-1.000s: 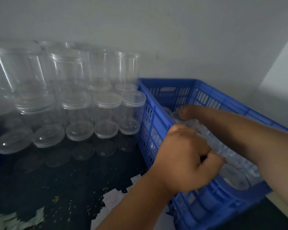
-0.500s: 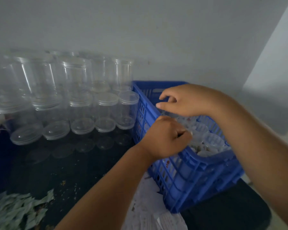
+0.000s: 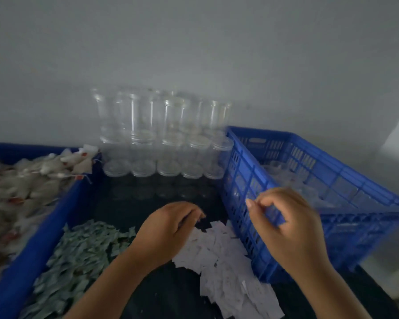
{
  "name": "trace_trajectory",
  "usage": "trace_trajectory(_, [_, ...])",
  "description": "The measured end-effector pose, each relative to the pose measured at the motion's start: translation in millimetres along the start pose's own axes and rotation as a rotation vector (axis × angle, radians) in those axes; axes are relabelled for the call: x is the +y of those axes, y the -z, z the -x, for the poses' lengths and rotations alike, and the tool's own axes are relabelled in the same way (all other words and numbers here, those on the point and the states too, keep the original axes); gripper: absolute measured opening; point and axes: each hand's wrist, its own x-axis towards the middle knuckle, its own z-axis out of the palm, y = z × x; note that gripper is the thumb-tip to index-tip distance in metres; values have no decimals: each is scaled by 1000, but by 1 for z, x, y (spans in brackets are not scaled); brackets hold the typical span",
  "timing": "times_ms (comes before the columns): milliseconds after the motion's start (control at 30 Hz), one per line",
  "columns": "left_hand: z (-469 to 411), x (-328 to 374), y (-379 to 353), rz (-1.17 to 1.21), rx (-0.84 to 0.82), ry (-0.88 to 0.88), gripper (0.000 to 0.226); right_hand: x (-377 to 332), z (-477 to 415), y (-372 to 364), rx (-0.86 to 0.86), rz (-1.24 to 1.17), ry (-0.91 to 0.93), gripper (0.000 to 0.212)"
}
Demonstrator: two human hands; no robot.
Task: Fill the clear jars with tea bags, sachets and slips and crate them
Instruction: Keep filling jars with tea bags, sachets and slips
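Empty clear jars stand stacked in rows against the back wall. To their right, a blue slatted crate holds clear jars that are blurred. A heap of white slips lies on the dark table beside the crate. My left hand hovers over the slips' far edge with fingers bent down; whether it pinches one is unclear. My right hand hangs in front of the crate's near wall, fingers loosely curled, with nothing seen in it. Green sachets lie at the left.
A blue bin at the left is heaped with white tea bags with strings and red tags. Its rim borders the sachets. The dark table top shows between the heaps. A grey wall closes the back.
Both hands have come out of the crate, down and left. The left one now sits over the slips. My view has swung left, bringing in the tea bag bin and sachets.
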Motion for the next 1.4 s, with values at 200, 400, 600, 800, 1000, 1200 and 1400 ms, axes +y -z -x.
trace_trajectory(200, [110, -74, 13, -46, 16, 510, 35, -21, -6, -92, -415, -205, -298, 19])
trace_trajectory(400, [129, -102, 12, 37, 19, 637, 36, -5, -134, -184, -383, -249, -541, 94])
trace_trajectory(600, [126, -104, 10, -19, 3, 641, 21, 10, -216, -248, -288, -288, -714, 121])
trace_trajectory(800, [100, -129, 57, 251, -754, 795, 42, 14, -225, -288, -288, -291, -783, 116])
trace_trajectory(1000, [120, -131, 8, -101, -118, 632, 38, -12, -207, -264, 54, -589, -651, 97])
trace_trajectory(1200, [126, -117, 10, 53, 85, 549, 44, -41, -91, -198, -19, -935, -509, 103])
trace_trajectory(1400, [135, -115, 9, 250, 218, 517, 38, -80, 99, -188, -325, -899, -516, 91])
